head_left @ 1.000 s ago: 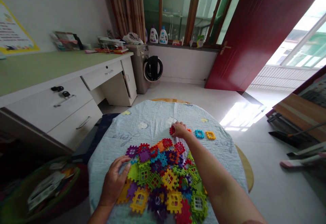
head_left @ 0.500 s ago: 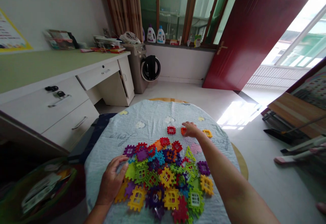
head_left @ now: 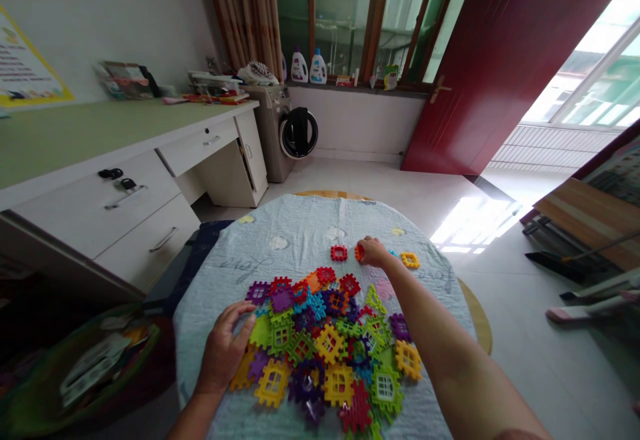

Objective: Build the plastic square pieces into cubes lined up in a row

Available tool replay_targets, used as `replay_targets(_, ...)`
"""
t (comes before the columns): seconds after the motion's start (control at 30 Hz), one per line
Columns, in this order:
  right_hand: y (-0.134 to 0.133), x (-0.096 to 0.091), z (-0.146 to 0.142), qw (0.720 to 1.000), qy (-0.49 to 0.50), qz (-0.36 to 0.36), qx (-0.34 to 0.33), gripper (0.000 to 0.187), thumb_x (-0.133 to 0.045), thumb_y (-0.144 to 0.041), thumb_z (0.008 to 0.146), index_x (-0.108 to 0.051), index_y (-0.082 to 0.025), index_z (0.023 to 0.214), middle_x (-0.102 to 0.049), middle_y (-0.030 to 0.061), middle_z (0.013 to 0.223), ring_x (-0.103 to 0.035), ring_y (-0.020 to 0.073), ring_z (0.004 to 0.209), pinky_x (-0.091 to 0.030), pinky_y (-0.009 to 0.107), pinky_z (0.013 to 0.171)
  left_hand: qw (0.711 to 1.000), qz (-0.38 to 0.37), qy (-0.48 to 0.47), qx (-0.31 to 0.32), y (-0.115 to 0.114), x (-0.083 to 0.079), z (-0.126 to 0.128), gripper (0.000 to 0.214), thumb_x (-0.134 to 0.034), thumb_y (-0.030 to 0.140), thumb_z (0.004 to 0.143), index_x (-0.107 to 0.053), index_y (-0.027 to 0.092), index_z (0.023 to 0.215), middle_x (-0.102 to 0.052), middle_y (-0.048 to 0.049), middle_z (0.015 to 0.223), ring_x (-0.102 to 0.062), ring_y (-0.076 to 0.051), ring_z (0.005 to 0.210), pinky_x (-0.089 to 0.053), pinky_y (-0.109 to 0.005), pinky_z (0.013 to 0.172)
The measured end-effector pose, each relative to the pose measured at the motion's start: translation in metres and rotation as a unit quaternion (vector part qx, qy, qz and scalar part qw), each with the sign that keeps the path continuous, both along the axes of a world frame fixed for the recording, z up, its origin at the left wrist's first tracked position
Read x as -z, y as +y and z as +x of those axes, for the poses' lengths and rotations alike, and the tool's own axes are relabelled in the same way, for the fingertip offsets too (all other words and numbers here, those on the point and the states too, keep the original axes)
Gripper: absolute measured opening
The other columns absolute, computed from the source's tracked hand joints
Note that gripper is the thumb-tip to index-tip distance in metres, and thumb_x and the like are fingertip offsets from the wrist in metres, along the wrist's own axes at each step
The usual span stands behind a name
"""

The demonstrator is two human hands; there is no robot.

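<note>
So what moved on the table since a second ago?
The right hand let go of the red piece, leaving it on the cloth, and moved right to the orange piece. The left hand stayed at the edge of the pile.

Right hand (head_left: pixel 373 251) on orange tile (head_left: pixel 359 252) beside red tile (head_left: pixel 339 253); left hand (head_left: pixel 223 350) at tile heap (head_left: pixel 325 347)

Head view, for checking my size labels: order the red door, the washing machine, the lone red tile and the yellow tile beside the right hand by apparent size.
1. red door
2. washing machine
3. lone red tile and yellow tile: look alike, so unranked.
</note>
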State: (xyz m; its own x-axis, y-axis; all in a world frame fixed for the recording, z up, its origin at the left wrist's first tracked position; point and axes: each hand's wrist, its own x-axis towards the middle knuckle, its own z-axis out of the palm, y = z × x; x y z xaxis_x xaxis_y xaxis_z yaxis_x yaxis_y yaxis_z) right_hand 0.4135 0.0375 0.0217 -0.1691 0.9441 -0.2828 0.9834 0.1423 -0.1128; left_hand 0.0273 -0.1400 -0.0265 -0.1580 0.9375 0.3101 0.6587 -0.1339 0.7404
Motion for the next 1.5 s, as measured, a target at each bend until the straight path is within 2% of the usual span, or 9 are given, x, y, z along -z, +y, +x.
replay_targets(0.17, -0.001, -0.003, 0.001, 1.0, 0.015, 0.006, 0.011, 0.049, -0.07, -0.022, 0.068, -0.063, -0.021, 0.117, -0.055, 0.0126, 0.125, -0.052, 0.029, 0.11, -0.043, 0.036, 0.085, 1.0, -0.007, -0.002, 0.001, 0.0, -0.002, 0.001, 0.031, -0.053, 0.048, 0.083, -0.067, 0.022, 0.093, -0.068, -0.0072, 0.106, -0.063, -0.024, 0.105, -0.049, -0.042, 0.1)
replay_targets(0.33, -0.015, -0.014, -0.01, 0.997, 0.058, 0.053, 0.022, 0.069, -0.071, -0.025, 0.071, -0.049, -0.018, 0.137, -0.047, 0.0184, 0.137, -0.047, 0.0337, 0.119, -0.04, 0.043, 0.094, 1.0, -0.001, -0.005, -0.002, -0.001, -0.004, 0.002, 0.032, -0.053, 0.049, 0.082, -0.067, 0.021, 0.092, -0.068, -0.0075, 0.105, -0.063, -0.025, 0.104, -0.049, -0.041, 0.099)
replay_targets(0.53, -0.066, -0.01, -0.053, 0.984, 0.15, 0.076, -0.058, 0.043, -0.058, -0.027, 0.086, -0.058, -0.019, 0.128, -0.059, 0.0094, 0.129, -0.052, 0.0205, 0.117, -0.036, 0.03, 0.1, 1.0, -0.002, 0.009, 0.01, 0.0, -0.006, 0.006, 0.037, -0.052, 0.049, 0.083, -0.066, 0.021, 0.103, -0.066, -0.0081, 0.115, -0.06, -0.026, 0.113, -0.046, -0.044, 0.104)
replay_targets(0.7, -0.094, 0.002, -0.079, 0.975, 0.192, 0.064, -0.09, 0.035, -0.051, -0.022, 0.088, -0.063, -0.022, 0.121, -0.06, 0.0066, 0.13, -0.052, 0.02, 0.117, -0.034, 0.031, 0.1, 0.998, -0.009, 0.046, 0.049, 0.001, -0.005, 0.008, 0.037, -0.055, 0.049, 0.082, -0.069, 0.021, 0.101, -0.069, -0.0092, 0.113, -0.061, -0.027, 0.112, -0.044, -0.047, 0.104)
replay_targets(0.87, -0.112, 0.0, -0.083, 0.973, 0.214, 0.042, -0.074, 0.028, -0.051, -0.025, 0.088, -0.067, -0.025, 0.111, -0.062, 0.0049, 0.122, -0.055, 0.0204, 0.11, -0.036, 0.032, 0.096, 0.995, -0.032, 0.067, 0.073, -0.007, -0.01, 0.008, 0.036, -0.055, 0.051, 0.082, -0.069, 0.022, 0.097, -0.071, -0.0079, 0.106, -0.063, -0.027, 0.105, -0.047, -0.046, 0.098)
replay_targets(1.07, -0.139, -0.007, -0.08, 0.964, 0.253, 0.049, -0.058, 0.025, -0.052, -0.021, 0.086, -0.069, -0.024, 0.104, -0.065, 0.0047, 0.114, -0.057, 0.0199, 0.106, -0.038, 0.031, 0.095, 0.99, 0.016, 0.133, 0.034, -0.007, -0.031, 0.028, 0.029, -0.056, 0.047, 0.084, -0.069, 0.023, 0.093, -0.067, -0.0082, 0.104, -0.06, -0.027, 0.102, -0.044, -0.046, 0.097)
replay_targets(1.17, -0.149, -0.013, -0.072, 0.959, 0.275, 0.055, -0.05, 0.021, -0.05, -0.02, 0.086, -0.069, -0.022, 0.094, -0.068, 0.0052, 0.105, -0.059, 0.0194, 0.101, -0.04, 0.03, 0.094, 0.986, 0.027, 0.146, 0.082, 0.008, -0.034, 0.043, 0.028, -0.058, 0.043, 0.084, -0.068, 0.023, 0.101, -0.063, -0.009, 0.119, -0.055, -0.028, 0.115, -0.041, -0.048, 0.103)
replay_targets(1.3, -0.159, -0.015, -0.045, 0.939, 0.324, 0.108, 0.027, 0.021, -0.048, -0.022, 0.085, -0.067, -0.022, 0.094, -0.069, 0.0064, 0.101, -0.061, 0.0205, 0.1, -0.043, 0.033, 0.094, 0.977, -0.022, 0.155, 0.143, 0.028, -0.028, 0.052, 0.04, -0.065, 0.037, 0.077, -0.065, 0.022, 0.113, -0.06, -0.0108, 0.13, -0.051, -0.03, 0.123, -0.038, -0.051, 0.107)
replay_targets(1.5, -0.171, 0.011, 0.01, 0.93, 0.297, 0.184, 0.115, 0.025, -0.047, -0.029, 0.079, -0.066, -0.023, 0.094, -0.067, 0.0084, 0.112, -0.056, 0.0255, 0.116, -0.039, 0.043, 0.104, 0.968, -0.097, 0.094, 0.211, 0.029, -0.032, 0.041, 0.045, -0.064, 0.028, 0.073, -0.063, 0.02, 0.118, -0.065, -0.0108, 0.121, -0.057, -0.028, 0.116, -0.043, -0.047, 0.104)
